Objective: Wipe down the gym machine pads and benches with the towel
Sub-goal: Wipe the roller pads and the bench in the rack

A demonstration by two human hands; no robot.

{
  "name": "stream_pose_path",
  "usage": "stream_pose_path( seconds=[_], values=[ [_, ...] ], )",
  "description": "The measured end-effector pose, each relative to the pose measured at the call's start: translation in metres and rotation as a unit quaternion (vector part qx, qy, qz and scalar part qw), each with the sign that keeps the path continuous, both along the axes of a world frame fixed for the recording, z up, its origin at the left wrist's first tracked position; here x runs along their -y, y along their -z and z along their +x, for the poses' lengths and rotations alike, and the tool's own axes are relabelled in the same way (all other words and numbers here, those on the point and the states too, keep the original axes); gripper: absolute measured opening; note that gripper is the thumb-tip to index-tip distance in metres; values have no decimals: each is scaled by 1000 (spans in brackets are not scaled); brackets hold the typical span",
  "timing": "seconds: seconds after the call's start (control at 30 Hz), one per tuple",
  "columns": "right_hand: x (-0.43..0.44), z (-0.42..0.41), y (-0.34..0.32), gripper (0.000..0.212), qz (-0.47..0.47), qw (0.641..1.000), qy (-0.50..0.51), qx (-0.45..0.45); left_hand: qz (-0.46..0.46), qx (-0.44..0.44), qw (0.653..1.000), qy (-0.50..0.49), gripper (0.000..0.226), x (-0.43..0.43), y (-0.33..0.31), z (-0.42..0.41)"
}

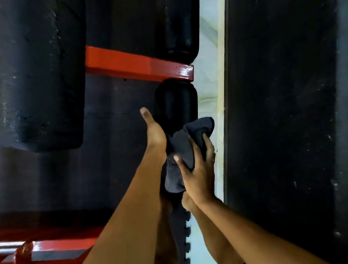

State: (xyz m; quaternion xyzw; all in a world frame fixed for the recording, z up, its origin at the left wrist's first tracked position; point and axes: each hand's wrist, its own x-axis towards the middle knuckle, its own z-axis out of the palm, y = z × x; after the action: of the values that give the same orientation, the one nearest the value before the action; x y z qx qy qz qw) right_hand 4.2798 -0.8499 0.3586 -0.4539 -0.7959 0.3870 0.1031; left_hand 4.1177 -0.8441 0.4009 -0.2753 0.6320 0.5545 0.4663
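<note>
Seemingly soft, light and limp, the dark grey cloth towel (182, 146) suits a bunched handful, as the right hand's (198, 171) fingers (208, 146) clamp it against the black cylindrical roller pad (175, 106) just beyond them; the left hand's (156, 134) fingers are hidden.

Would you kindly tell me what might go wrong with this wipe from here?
1. The towel is bunched in the right hand, so little cloth meets the lower roller pad; parts may be missed.
2. The left hand sits close beside the towel, so wiping strokes may bump it.
3. The upper roller pad beyond the red bar could be skipped.
</note>
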Motion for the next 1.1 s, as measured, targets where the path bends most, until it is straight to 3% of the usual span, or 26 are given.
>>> stream_pose_path(
  seconds=[0.13, 0.27, 0.47, 0.6, 0.73, 0.83, 0.9, 0.97, 1.1],
  values=[
    [-55, -67, 0, 62, 17, 999, 20, 41, -18, -25, 1000, -5, 121, -6, 11, 24],
    [-97, -124, -2, 66, -12, 996, 37, 80, 8, -66, 997, 30, 110, -8, -18, 33],
    [-36, -50, 2, 94, 19, 997, -13, 68, 25, -22, 999, 4, 86, 0, -12, 0],
    [-7, -21, 3, 87, -5, 999, -22, 50, 49, 22, 998, 14, 93, -3, -3, -10],
    [-53, -77, 0, 75, 71, 990, -66, 102, 58, -3, 998, 15, 87, -4, 0, 1],
    [-89, -114, 4, 72, 104, 984, -111, 89, 64, -16, 996, 58, 79, -1, 1, 1],
    [-100, -125, 6, 74, 66, 993, -63, 78, 71, -15, 995, 71, 77, 0, 1, -1],
    [-105, -127, 6, 74, -30, 996, 50, 66, 72, -30, 993, 92, 77, 2, 1, 1],
    [-119, -121, 10, 73, -219, 949, 223, 44, 74, -44, 992, 91, 71, 2, -2, 7]
  ],
)
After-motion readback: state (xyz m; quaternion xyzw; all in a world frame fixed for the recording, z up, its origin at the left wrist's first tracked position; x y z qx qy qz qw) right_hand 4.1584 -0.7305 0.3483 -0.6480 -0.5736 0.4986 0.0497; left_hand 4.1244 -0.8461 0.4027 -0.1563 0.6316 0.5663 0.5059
